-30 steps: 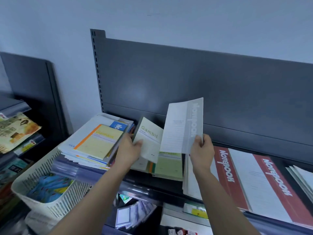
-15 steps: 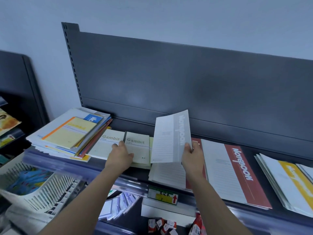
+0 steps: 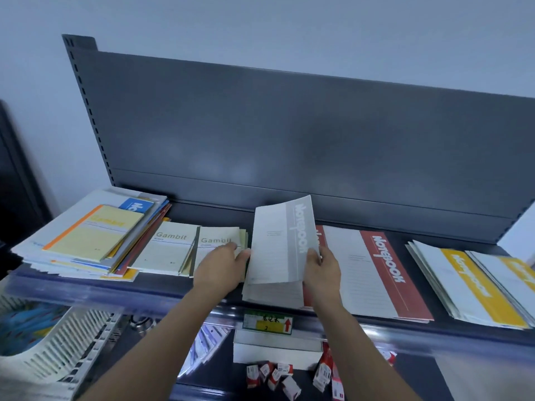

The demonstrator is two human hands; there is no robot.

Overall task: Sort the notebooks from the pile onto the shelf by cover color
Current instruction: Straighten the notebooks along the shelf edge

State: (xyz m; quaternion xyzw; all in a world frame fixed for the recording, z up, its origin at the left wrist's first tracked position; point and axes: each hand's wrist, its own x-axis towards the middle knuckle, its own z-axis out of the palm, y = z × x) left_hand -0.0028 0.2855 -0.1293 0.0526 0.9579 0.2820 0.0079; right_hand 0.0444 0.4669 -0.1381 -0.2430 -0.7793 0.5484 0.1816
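Watching the feed from here. Lower left of the frame, a white slatted basket (image 3: 58,351) is sitting below the shelf (image 3: 162,285). On the shelf's left end the mixed pile (image 3: 92,241) is lying fanned out with a pale yellow cover on top. Just right of it two cream Gambit notebooks (image 3: 168,247) are lying side by side, and the left hand (image 3: 220,267) is resting on the right one with its fingers fairly flat, gripping nothing.

At the middle of the frame the right hand (image 3: 322,270) is pinching the lower right edge of one grey notebook (image 3: 283,241). It's tilted up off the shelf, with its lower edge over a pale cover lying flat. It's blocking most of the left red notebook, so I'm seeing two red-banded notebooks (image 3: 382,270), only one in full. At the right edge two yellow-banded covers (image 3: 474,287) are showing on a stack.

Below the shelf lip a price label (image 3: 267,324) is hanging, with small red-and-white boxes (image 3: 272,371) scattered under it.
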